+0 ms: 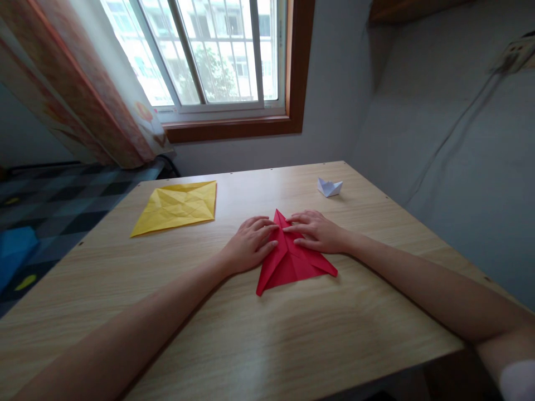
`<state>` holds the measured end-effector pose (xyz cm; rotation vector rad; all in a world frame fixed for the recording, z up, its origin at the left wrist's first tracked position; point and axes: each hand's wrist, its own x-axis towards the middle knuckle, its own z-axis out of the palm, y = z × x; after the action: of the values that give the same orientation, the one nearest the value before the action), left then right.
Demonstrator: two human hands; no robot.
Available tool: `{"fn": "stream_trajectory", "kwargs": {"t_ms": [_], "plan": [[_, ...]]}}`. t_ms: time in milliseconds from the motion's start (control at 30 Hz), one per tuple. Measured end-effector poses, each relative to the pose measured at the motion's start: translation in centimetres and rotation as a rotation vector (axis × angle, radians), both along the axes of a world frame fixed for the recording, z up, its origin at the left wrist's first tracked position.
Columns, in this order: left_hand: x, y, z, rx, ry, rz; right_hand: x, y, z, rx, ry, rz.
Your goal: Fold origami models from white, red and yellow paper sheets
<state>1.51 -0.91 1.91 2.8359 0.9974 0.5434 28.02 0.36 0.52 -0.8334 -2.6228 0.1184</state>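
Note:
A partly folded sheet of red paper (295,267) lies on the wooden table, its pointed tip facing away from me and its two lower corners spread toward me. Creases run down its middle. My left hand (252,242) rests on the paper's left side, fingers stretched out across the fold. From the other side, my right hand (315,230) lies on the right half with its fingers extended over the upper part. Both hands press flat rather than grip, and their fingertips come close to the centre crease. They cover parts of the side edges.
A creased yellow paper sheet (179,206) lies at the back left of the table (209,334). Near the back right edge stands a small white paper boat (330,187). Behind are a window (221,55) and a curtain (92,83); a checked bed cover (54,206) is at left.

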Motion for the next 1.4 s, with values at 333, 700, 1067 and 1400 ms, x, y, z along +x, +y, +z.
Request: {"fn": "stream_trajectory", "kwargs": {"t_ms": [333, 700, 1067, 1400], "plan": [[0.14, -0.18, 0.20, 0.029, 0.041, -0.009, -0.13, -0.02, 0.15, -0.031, 0.031, -0.001], [0.09, -0.10, -0.08, 0.009, 0.068, 0.000, -0.07, 0.03, -0.01, -0.034, 0.039, 0.001], [0.05, -0.02, -0.09, -0.028, 0.051, -0.016, 0.00, -0.11, 0.03, -0.022, 0.040, 0.016], [0.17, -0.11, 0.23, -0.022, 0.054, -0.003, 0.04, -0.20, 0.22, -0.013, 0.037, 0.062]]}}
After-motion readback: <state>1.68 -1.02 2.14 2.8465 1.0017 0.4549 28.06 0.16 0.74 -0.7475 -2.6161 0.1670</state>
